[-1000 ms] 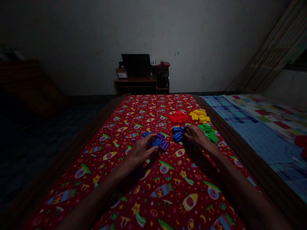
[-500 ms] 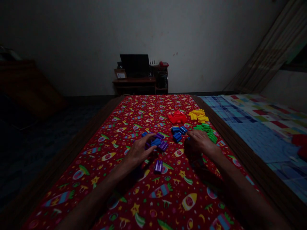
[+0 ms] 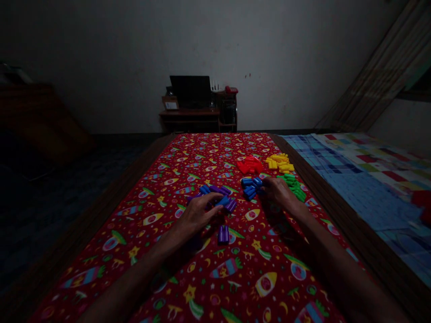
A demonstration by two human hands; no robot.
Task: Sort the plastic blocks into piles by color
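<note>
My left hand [image 3: 197,214] is over a mixed pile, thumb and fingers closed about a blue plastic piece [image 3: 222,201]. Around it lie purple plastic pieces [image 3: 220,190] and another blue piece [image 3: 204,189]; part of the pile is hidden behind the hand. Nearer to me, one purple ridged piece [image 3: 223,234] lies by itself. At the right, my right hand [image 3: 280,192] has its fingers curled together at the edge of a small blue pile [image 3: 249,188]. Its fingertips are closed on a blue piece there, mostly hidden by the fingers.
Beyond the blue pile are a red pile [image 3: 249,165] and a yellow pile [image 3: 280,163]. Green pieces [image 3: 294,187] lie just past my right hand. A red patterned cloth [image 3: 235,287] covers the surface. A desk with a monitor [image 3: 190,91] stands by the wall.
My left fingers have closed in on the blue piece in the mixed pile. My right hand has shifted slightly, bringing its fingertips up against the blue pile.
</note>
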